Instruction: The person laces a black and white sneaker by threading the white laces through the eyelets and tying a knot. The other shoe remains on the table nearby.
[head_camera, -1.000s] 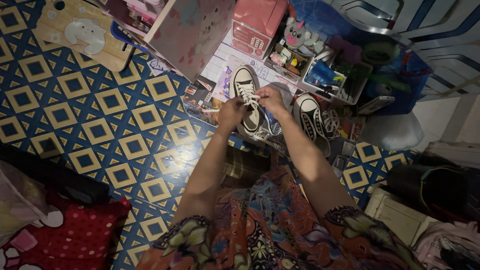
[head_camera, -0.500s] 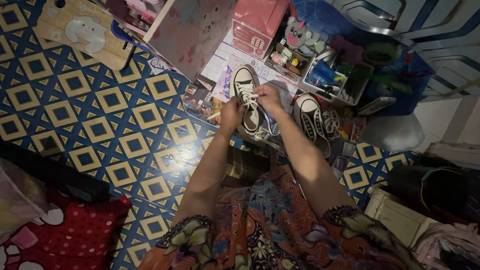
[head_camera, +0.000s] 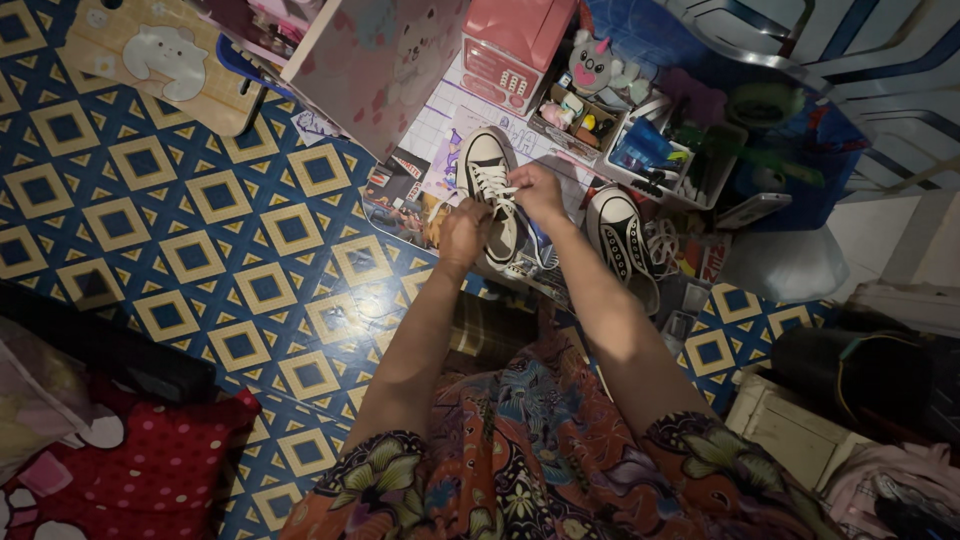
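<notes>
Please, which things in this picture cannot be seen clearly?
Head view:
- Lace ends and knot: hidden under the left hand and right hand.
- Heel of the held shoe: covered by both hands.
- Second shoe: its laces are dim.
- Tray contents: too small and dark.

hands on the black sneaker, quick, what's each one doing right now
Left hand: closed, pinching the white lace of the black canvas sneaker with the white toe cap.
Right hand: closed on the same lace, over the shoe's eyelets.
</notes>
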